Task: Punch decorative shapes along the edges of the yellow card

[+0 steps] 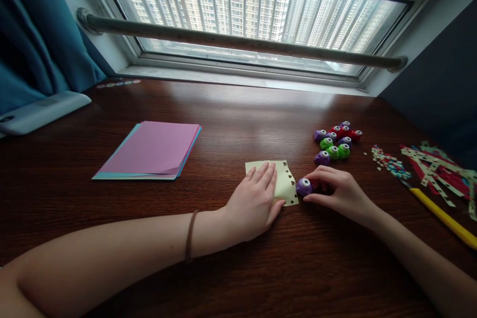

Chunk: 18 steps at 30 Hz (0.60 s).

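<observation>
My left hand lies flat, pressing a pale yellow sheet of paper onto the table. Small cut-out shapes run down the sheet's right edge. A purple paper punch with a star on its white top stands at that edge. My right hand grips the punch from the right between thumb and fingers. Whether the paper sits inside the punch's slot cannot be made out. Behind my right hand stands a cluster of purple, red and green paper punches.
A stack of coloured paper, pink on top, lies to the left. Punched-out confetti, paper strips and a yellow-handled tool lie at the right. A white device rests by the curtain. The window has a rail.
</observation>
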### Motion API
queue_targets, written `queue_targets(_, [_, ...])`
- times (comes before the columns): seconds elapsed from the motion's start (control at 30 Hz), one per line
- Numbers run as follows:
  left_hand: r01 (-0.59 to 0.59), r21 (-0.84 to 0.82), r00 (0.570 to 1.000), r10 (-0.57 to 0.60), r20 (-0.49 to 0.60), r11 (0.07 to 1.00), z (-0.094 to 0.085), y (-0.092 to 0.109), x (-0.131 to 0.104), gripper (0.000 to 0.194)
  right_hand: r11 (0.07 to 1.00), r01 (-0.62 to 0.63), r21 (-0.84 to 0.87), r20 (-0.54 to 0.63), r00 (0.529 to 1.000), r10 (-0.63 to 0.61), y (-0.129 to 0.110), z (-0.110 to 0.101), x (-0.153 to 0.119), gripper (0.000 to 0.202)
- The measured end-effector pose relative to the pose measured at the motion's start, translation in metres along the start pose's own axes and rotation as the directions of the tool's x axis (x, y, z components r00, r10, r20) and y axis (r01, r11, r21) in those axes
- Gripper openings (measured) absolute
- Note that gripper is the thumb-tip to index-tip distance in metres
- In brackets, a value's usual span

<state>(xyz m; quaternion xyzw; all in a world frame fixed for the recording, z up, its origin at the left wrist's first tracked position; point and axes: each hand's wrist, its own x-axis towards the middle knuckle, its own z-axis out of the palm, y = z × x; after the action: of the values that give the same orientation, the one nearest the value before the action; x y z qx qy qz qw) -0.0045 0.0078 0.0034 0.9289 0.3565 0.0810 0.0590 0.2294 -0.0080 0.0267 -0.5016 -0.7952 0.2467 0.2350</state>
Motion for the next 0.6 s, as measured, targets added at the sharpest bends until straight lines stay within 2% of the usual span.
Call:
queue_targets(0.27, [0.010, 0.025, 1.000, -0.011, 0.022, 1.000, 0.0007, 0.0008, 0.0000, 0.062, 0.999, 0.032, -0.009, -0.023, 0.999, -0.032, -0.0009, 0.0013, 0.0008, 0.024])
queue_targets(0.47, [0.038, 0.039, 0.999, -0.038, -0.003, 0.998, 0.0016, 0.0009, 0.0004, 0.065, 0.999, 0.044, 0.003, 0.006, 0.999, -0.044, -0.0008, 0.0011, 0.0002, 0.022])
queue_targets(0.6, [0.042, 0.038, 0.999, -0.042, -0.008, 0.998, 0.0024, 0.0001, 0.0002, 0.066, 0.999, 0.049, 0.008, -0.023, 0.999, -0.048, -0.0005, 0.0051, 0.0002, 0.024])
